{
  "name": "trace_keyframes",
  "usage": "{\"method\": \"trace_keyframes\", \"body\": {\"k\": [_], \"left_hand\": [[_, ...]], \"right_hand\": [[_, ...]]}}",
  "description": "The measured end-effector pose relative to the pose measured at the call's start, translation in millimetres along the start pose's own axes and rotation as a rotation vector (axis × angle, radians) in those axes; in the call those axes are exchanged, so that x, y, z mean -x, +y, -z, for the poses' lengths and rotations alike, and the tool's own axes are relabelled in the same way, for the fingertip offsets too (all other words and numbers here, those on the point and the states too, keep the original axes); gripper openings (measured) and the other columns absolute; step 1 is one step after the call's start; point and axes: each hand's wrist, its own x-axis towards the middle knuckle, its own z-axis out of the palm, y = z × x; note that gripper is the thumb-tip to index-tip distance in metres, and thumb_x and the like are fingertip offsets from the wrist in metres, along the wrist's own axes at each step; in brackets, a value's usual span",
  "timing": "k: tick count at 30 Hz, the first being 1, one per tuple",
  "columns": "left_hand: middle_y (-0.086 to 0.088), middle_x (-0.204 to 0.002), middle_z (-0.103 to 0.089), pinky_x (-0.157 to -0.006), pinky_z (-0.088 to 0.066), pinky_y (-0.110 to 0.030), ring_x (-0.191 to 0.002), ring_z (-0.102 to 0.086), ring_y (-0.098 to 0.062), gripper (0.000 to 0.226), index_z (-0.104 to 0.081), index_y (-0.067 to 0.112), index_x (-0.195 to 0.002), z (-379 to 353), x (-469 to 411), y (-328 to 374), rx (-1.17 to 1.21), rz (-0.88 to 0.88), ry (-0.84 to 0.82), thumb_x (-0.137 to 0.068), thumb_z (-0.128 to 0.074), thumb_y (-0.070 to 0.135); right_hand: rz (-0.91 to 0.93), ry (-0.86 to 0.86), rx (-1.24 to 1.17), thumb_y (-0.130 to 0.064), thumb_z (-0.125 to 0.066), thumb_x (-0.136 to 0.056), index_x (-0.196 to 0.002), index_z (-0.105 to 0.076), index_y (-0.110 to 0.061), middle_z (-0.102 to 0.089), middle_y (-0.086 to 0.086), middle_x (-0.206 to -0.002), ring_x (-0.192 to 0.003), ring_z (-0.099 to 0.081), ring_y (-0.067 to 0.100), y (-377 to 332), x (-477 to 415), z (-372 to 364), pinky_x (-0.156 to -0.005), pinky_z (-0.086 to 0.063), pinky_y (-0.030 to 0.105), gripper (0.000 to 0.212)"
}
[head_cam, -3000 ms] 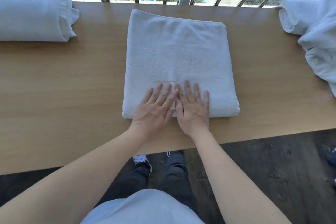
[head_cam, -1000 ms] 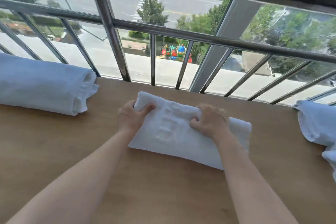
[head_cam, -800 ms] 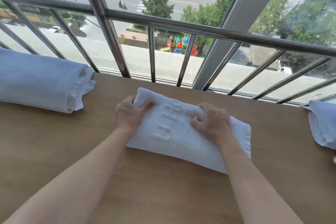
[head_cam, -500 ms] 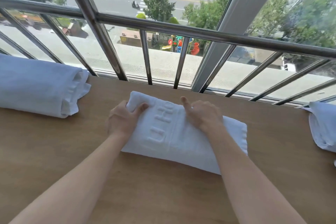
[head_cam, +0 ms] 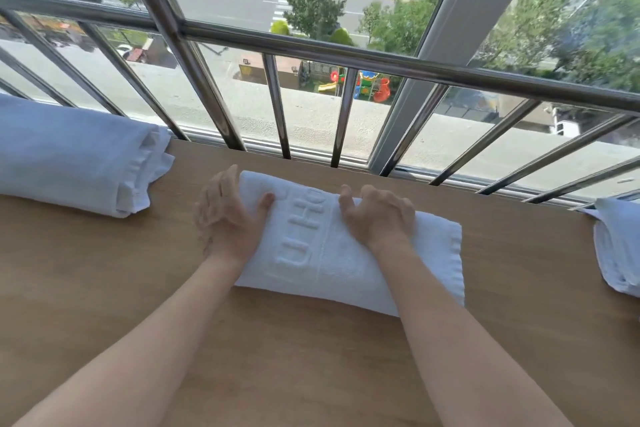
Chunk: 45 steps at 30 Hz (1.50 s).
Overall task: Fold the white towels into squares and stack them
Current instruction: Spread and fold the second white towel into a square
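A white folded towel (head_cam: 349, 263) with raised lettering lies across the wooden table (head_cam: 311, 364), near the far edge. My left hand (head_cam: 225, 222) is at the towel's left end, fingers fairly straight along its side and thumb on top; the hand is blurred. My right hand (head_cam: 377, 215) sits on the towel's top right of the lettering, its fingers curled over the far edge and the thumb sticking out. A thick folded white towel bundle (head_cam: 69, 156) lies at the far left of the table.
More white towel cloth (head_cam: 620, 246) lies at the table's right edge, partly out of frame. Metal window bars (head_cam: 277, 107) and glass stand directly behind the table's far edge. Bare wood runs between the towels and along the near side.
The towel went from a large flat square to a narrow fold near the window. In the last half second my left fingers straightened and both hands shifted slightly on it.
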Motion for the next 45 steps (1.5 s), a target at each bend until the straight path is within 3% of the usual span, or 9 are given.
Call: {"method": "trace_keyframes", "body": {"k": [8, 14, 19, 23, 29, 32, 35, 39, 45], "left_hand": [[0.004, -0.167, -0.014, -0.126, 0.002, -0.036, -0.155, -0.001, -0.013, 0.064, -0.017, 0.018, -0.160, -34, 55, 61, -0.158, -0.544, -0.348, -0.103, -0.025, 0.047], [0.011, -0.168, 0.000, -0.119, 0.019, -0.028, -0.153, 0.012, -0.007, 0.069, -0.004, 0.027, -0.160, -42, 44, 61, -0.239, -0.514, -0.434, -0.095, 0.003, 0.048], [0.011, -0.168, 0.003, -0.121, 0.017, -0.033, -0.153, 0.016, -0.011, 0.069, -0.002, 0.030, -0.160, -41, 39, 62, -0.272, -0.555, -0.459, -0.094, 0.004, 0.049], [0.012, -0.167, 0.012, -0.119, 0.023, -0.033, -0.150, 0.024, -0.009, 0.065, 0.005, 0.041, -0.158, -30, 32, 35, -0.307, -0.503, -0.393, -0.096, 0.001, 0.058], [0.022, -0.158, 0.034, -0.120, -0.016, -0.051, -0.155, 0.007, -0.018, 0.068, 0.026, 0.060, -0.144, -3, 14, -11, -0.331, -0.090, -0.383, -0.087, -0.003, 0.082], [0.008, -0.167, -0.004, -0.097, -0.041, -0.053, -0.140, -0.039, -0.032, 0.069, 0.022, 0.068, -0.139, -1, 15, -6, -0.230, 0.040, -0.362, -0.083, -0.013, 0.088], [-0.008, -0.151, -0.043, -0.096, -0.042, -0.053, -0.125, -0.052, -0.040, 0.084, 0.012, 0.058, -0.149, 1, 13, -5, -0.142, 0.146, -0.297, -0.080, -0.023, 0.091], [-0.011, -0.131, -0.058, -0.085, -0.043, -0.045, -0.118, -0.056, -0.038, 0.108, -0.036, 0.022, -0.144, 2, 5, -6, -0.061, 0.325, -0.335, -0.069, -0.026, 0.098], [-0.005, -0.091, -0.065, -0.059, -0.039, -0.034, -0.081, -0.062, -0.023, 0.100, -0.061, 0.009, -0.105, 10, -5, -9, 0.100, 0.464, -0.438, -0.064, -0.042, 0.098]], "right_hand": [[0.043, 0.106, 0.027, -0.058, -0.026, -0.096, -0.076, -0.051, -0.021, -0.071, 0.008, -0.083, -0.083, -0.066, 0.027, -2, 3, 6, -0.083, -0.035, 0.040, 0.049], [0.045, 0.350, -0.244, -0.021, -0.047, -0.096, -0.102, -0.064, -0.011, -0.062, 0.009, -0.105, -0.107, -0.057, 0.033, 3, 21, 11, -0.099, -0.035, 0.045, 0.021], [0.114, 0.127, -0.081, -0.045, -0.027, -0.101, -0.155, -0.031, -0.028, -0.028, 0.002, -0.163, -0.153, -0.013, 0.026, 2, 78, -7, -0.124, 0.004, 0.051, 0.057], [0.056, 0.095, -0.041, -0.057, -0.022, -0.100, -0.159, -0.010, -0.037, -0.009, 0.000, -0.168, -0.154, 0.003, 0.026, 21, 78, -9, -0.123, 0.011, 0.047, 0.063], [-0.241, 0.023, -0.057, -0.069, -0.011, -0.095, -0.154, 0.007, -0.050, 0.012, -0.010, -0.167, -0.152, 0.016, 0.031, 52, 89, -11, -0.117, -0.001, 0.065, 0.065], [-0.369, 0.014, -0.184, -0.078, -0.014, -0.090, -0.152, 0.005, -0.055, 0.013, -0.013, -0.166, -0.145, -0.020, 0.041, 51, 95, -6, -0.103, -0.032, 0.059, 0.069], [-0.460, 0.037, -0.323, -0.083, -0.023, -0.087, -0.152, -0.002, -0.056, 0.006, -0.004, -0.168, -0.129, -0.042, 0.041, 51, 97, 0, -0.098, -0.039, 0.052, 0.074], [-0.565, -0.033, -0.460, -0.085, -0.029, -0.084, -0.152, 0.000, -0.054, -0.035, 0.016, -0.150, -0.125, -0.046, 0.043, 59, 89, 4, -0.102, -0.037, 0.052, 0.080], [-0.543, -0.048, -0.538, -0.084, -0.038, -0.083, -0.156, -0.007, -0.046, -0.045, 0.021, -0.143, -0.128, -0.046, 0.041, 65, 85, 9, -0.104, -0.036, 0.048, 0.088]]}}
